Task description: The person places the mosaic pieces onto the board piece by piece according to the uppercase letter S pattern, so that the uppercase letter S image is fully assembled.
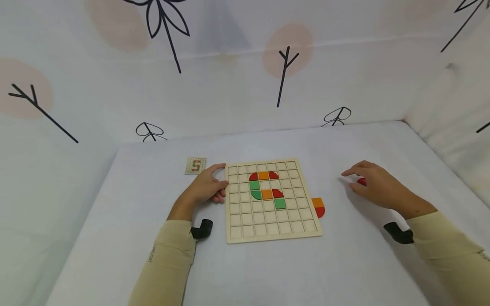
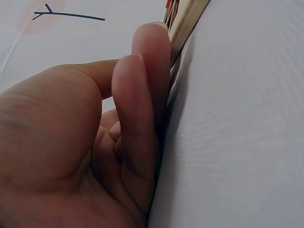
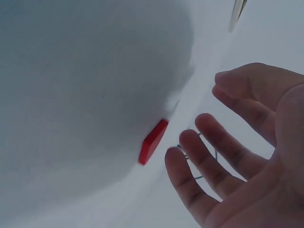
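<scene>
A pale wooden grid board [image 1: 252, 219] lies flat on the table. Red, orange and green tiles sit in its cells in a curving pattern; one green square [image 1: 280, 204] is lowest. At the board's left edge, my left hand [image 1: 204, 187] rests its thumb and index fingertips against the wood, its other fingers bent in. My right hand [image 1: 377, 187] hovers over the table to the right, thumb and fingers apart, holding nothing. Below it lies a red tile [image 3: 153, 142], partly hidden in the head view and apart from the fingers in the right wrist view.
A small pattern card [image 1: 195, 165] showing an S-like figure lies beyond my left hand. Against the board's right edge are an orange tile [image 1: 317, 202] and a red rounded tile [image 1: 320, 211]. Patterned white cloth [image 1: 229, 102] rises behind the table.
</scene>
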The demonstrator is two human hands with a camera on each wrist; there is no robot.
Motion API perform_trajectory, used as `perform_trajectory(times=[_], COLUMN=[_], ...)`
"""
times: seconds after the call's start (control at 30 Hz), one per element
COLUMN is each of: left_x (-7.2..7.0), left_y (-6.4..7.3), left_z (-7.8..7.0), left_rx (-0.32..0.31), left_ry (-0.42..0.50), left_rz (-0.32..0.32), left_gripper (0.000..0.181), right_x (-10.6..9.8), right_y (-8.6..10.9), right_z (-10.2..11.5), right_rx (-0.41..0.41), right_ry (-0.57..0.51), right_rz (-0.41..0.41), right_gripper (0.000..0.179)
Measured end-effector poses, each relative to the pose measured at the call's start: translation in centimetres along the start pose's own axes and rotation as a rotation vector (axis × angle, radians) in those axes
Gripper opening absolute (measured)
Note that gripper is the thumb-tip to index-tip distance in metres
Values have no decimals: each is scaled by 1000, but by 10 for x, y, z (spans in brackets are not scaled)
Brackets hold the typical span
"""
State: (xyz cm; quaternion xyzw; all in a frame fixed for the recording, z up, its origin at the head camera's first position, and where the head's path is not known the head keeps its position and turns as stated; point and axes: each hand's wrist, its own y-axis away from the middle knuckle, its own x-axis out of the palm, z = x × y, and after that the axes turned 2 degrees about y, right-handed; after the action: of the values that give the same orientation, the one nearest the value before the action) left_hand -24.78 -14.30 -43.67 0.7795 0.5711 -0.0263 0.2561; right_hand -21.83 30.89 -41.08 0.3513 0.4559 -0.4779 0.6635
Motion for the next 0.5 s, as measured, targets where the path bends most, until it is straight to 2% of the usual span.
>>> perform_trajectory(times=[0.23, 0.5], left_x=[0, 1], left_y=[0, -1], left_z=[1, 3], left_rx=[-12, 0], left_ry=[-5, 0], left_rz=[-12, -7], left_gripper=[66, 66], right_x=[-1, 1], right_y=[3, 5], right_z=[-20, -31], right_rx=[-14, 6], right_ry=[93, 111], right_rz=[12, 25], right_gripper=[37, 33])
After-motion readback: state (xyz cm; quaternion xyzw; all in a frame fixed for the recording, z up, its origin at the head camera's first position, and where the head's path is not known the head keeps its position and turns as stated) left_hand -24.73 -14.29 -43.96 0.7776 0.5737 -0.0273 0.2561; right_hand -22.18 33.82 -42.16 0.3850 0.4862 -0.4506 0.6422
